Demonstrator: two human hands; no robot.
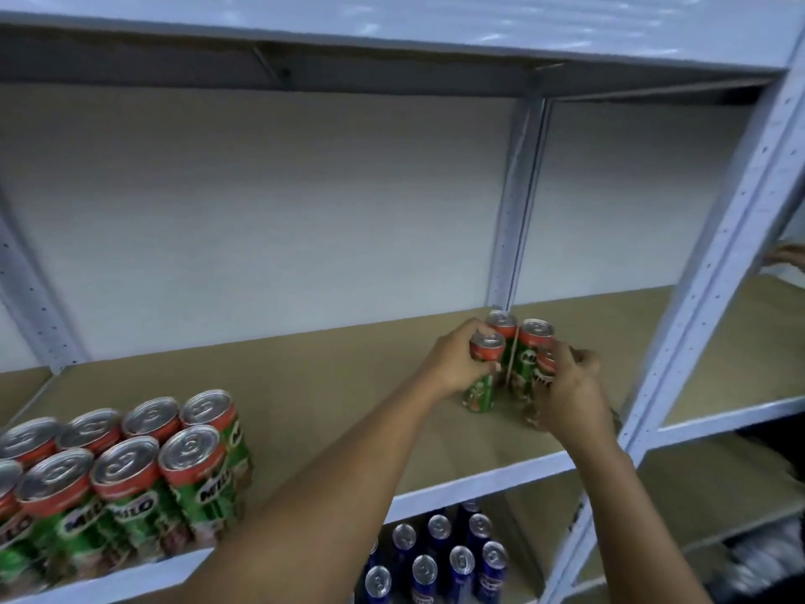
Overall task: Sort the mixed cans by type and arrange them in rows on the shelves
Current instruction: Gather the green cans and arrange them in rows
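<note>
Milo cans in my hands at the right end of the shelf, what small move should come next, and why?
Probably set them down tight against the two Milo cans behind. The left hand grips one can, the right hand another, right in front of those two, so releasing here extends the block like the rows on the left.

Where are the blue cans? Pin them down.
Head view, bottom centre-right: the blue cans stand on the lower shelf, beneath the two forearms.
</note>
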